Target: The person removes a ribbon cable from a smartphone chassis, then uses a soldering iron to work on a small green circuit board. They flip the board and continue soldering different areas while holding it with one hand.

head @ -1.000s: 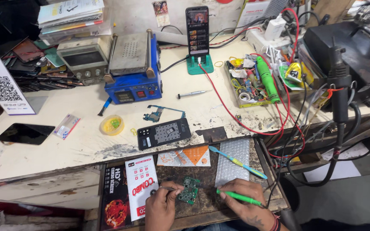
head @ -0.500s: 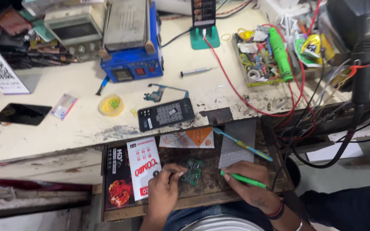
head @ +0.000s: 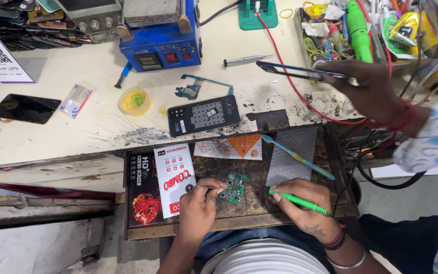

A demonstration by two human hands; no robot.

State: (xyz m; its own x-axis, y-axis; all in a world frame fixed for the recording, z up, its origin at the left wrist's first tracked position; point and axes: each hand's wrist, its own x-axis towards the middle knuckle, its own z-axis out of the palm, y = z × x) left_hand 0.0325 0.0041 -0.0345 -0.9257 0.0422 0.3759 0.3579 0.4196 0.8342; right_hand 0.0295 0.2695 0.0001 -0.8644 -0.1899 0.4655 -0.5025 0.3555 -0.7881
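At the far left of the bench a dark phone (head: 25, 108) is lying face up, well apart from the person's hands, with a small card packet (head: 75, 100) and a round yellow tub (head: 134, 101) just to its right. A blue heating station (head: 159, 38) is standing behind them, and a phone back frame (head: 203, 115) is lying near the bench edge, up and away from the grip.

On the pull-out tray (head: 229, 226), a red and white packet (head: 175, 178) is lying just left of the left hand (head: 198, 205). The left hand is pinching thin tweezers (head: 210, 187) between closed fingers, and the tips are touching the left edge of the green circuit board (head: 234, 187), which is lying flat on the tray between the two hands. An orange and white card (head: 231, 147) is sitting beyond the board, and a blue toothbrush (head: 297, 157) is lying aslant across a grey pad (head: 292, 152), just above the right hand.

The right hand (head: 302, 205) is curling shut around a green pen-like tool (head: 298, 201), whose left end is pointing toward the board without touching it.

Farther right and higher, another person's hand (head: 368, 89), in a patterned sleeve, is holding a thin phone (head: 300, 72) over the bench, near a red wire (head: 290, 73) and a cluttered tray of tools (head: 361, 28).
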